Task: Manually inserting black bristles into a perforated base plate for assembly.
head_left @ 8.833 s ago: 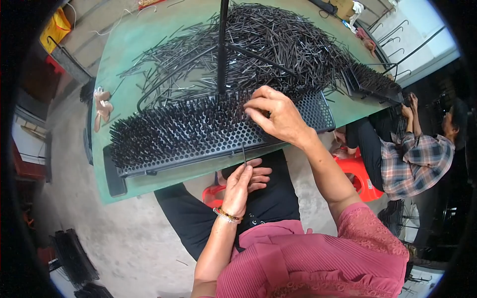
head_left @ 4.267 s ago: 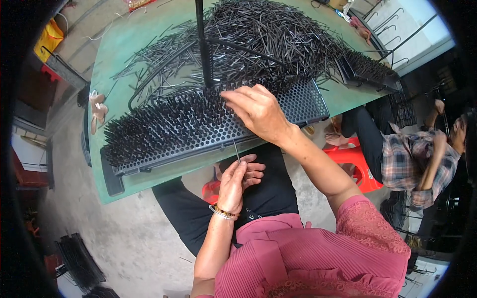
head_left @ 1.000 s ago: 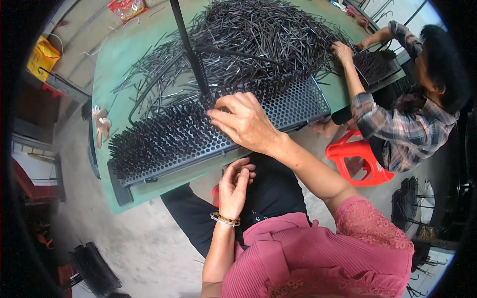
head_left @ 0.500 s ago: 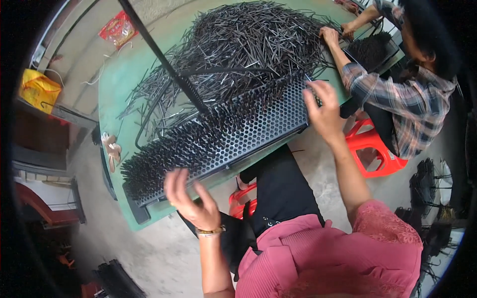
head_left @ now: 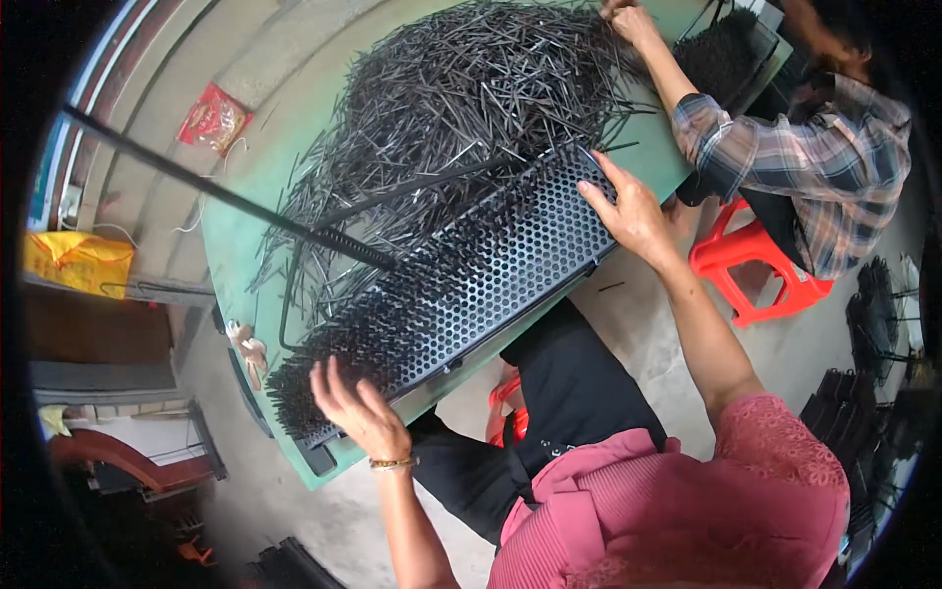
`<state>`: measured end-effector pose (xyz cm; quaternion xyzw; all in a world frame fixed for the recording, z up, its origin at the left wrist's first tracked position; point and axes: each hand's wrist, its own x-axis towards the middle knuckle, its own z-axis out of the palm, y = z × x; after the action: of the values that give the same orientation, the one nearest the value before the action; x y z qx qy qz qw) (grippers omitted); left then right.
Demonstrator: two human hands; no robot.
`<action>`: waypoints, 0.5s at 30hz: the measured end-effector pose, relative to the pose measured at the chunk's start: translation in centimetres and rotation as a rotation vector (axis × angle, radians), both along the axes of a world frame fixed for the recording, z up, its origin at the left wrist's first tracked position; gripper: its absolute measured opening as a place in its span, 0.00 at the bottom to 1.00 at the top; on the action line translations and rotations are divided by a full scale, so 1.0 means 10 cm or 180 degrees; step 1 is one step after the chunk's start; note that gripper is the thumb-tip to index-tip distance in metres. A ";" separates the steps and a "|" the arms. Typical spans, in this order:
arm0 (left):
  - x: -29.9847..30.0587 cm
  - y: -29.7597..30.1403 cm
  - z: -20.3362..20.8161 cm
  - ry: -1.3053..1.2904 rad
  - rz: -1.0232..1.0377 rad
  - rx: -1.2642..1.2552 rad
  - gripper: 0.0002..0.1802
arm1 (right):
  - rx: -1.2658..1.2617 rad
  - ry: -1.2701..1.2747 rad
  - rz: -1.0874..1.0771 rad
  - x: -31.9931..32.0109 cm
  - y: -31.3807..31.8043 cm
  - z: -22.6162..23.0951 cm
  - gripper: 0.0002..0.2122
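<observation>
A long black perforated plate (head_left: 525, 257) lies slantwise along the table's near edge. Short black sticks (head_left: 329, 378) stand upright in its holes, thickest at the left end and along the far side; the right near part shows bare holes. My left hand (head_left: 361, 412) is over the plate's near left edge, fingers spread and holding nothing. At the plate's right end is my right hand (head_left: 633, 214), thumb and fingers apart, the fingers at its edge; whether they press on it I cannot tell. Behind the plate rises a large heap of loose black sticks (head_left: 471, 83).
A dark rod (head_left: 226, 196) with a spring slants over the green table (head_left: 235, 221). At the right a person in a plaid shirt (head_left: 765, 162) reaches to the heap, beside a red stool (head_left: 760, 265). A white glove-like thing (head_left: 247, 348) hangs at the table's left edge.
My view has shifted. My right hand has come down to the plate's right end, and my left hand remains by the left end. The rod now leans lower toward the left.
</observation>
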<state>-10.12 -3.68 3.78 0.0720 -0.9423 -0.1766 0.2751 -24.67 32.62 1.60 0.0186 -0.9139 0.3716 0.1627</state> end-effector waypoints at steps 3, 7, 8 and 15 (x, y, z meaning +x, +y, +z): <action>-0.20 -0.17 0.33 0.0325 -0.0056 -0.0281 0.21 | 0.0031 0.0129 -0.0066 -0.04 0.02 -0.10 0.26; -0.89 -0.48 0.79 0.0092 -0.0221 0.0050 0.23 | 0.0200 0.0151 -0.0193 -0.04 -0.02 -0.07 0.24; -1.12 -0.67 0.81 -0.0085 -0.0353 -0.0281 0.24 | 0.0202 0.0078 -0.0230 -0.03 -0.03 -0.06 0.24; -2.98 -1.16 0.58 -0.0909 -0.1460 -0.0386 0.37 | 0.0197 0.0118 -0.0117 -0.02 -0.09 -0.04 0.23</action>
<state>-39.97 -15.30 9.59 -0.1357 -0.9721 -0.1656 0.0962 -24.90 31.70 1.23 0.0136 -0.9219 0.3396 0.1857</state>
